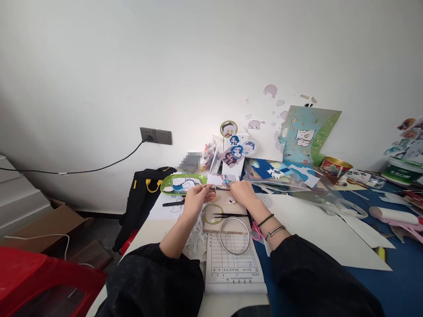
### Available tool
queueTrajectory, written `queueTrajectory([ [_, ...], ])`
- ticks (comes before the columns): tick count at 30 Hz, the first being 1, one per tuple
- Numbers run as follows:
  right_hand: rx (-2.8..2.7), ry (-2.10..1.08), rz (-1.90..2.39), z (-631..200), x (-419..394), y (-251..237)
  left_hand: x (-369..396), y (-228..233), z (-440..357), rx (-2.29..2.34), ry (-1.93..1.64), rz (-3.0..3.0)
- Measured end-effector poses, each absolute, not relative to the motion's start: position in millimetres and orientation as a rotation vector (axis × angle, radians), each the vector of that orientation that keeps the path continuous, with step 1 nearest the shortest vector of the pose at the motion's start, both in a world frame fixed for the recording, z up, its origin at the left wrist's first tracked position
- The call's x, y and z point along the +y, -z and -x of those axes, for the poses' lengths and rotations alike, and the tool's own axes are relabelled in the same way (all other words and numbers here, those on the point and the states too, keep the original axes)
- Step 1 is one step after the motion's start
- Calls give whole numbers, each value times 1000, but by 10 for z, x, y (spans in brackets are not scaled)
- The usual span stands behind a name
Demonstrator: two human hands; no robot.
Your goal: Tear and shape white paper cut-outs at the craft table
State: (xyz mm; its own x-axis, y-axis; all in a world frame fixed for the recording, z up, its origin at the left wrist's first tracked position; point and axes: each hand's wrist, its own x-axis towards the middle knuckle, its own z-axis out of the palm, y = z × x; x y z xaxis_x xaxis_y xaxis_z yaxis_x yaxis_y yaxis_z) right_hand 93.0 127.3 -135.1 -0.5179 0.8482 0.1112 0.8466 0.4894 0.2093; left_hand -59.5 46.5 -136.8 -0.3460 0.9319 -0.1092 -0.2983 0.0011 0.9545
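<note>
My left hand (pixel 197 197) is closed in a pinch on a small dark piece, too small to name. My right hand (pixel 243 193) is curled beside it, at the edge of a white sheet with a colourful printed figure (pixel 226 179); what its fingertips grip is hidden. Below my hands lies a light board (pixel 211 227) with a green-rimmed round cutout (pixel 208 214) on it. Black tweezers (pixel 231 215) lie across the board. A metal ring (pixel 220 237) rests partly on a printed form pad (pixel 231 264), and pink-handled scissors (pixel 256 231) are near my right wrist.
A green tray (pixel 163 187) of paper cutouts stands left, beside a black pen (pixel 172 204). Paper scraps (pixel 195 242) lie left of the pad. A large white sheet (pixel 317 229) covers the right side. Behind are sticker cards (pixel 231 156), plastic bags (pixel 277 176) and a red-gold bowl (pixel 335 166).
</note>
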Motion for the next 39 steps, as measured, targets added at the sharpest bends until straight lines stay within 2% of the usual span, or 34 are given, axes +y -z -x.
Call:
queueTrajectory([
  [14, 2957, -544, -1858, -1094, 1094, 1386, 426, 1331, 581, 1163, -1529, -606],
  [17, 3092, -603, -1738, -1092, 968, 1353, 400, 1303, 538, 1113, -1482, -578],
  [23, 3475, -955, -1102, -1024, 839, 1383, 367, 1247, 457, 1014, -1389, -466],
  [32, 3412, -722, -1126, -1018, 848, 1398, 380, 1306, 411, 982, -1405, -422],
  [39, 3475, -345, -1255, -992, 853, 1432, 390, 1336, 421, 1024, -1492, -449],
])
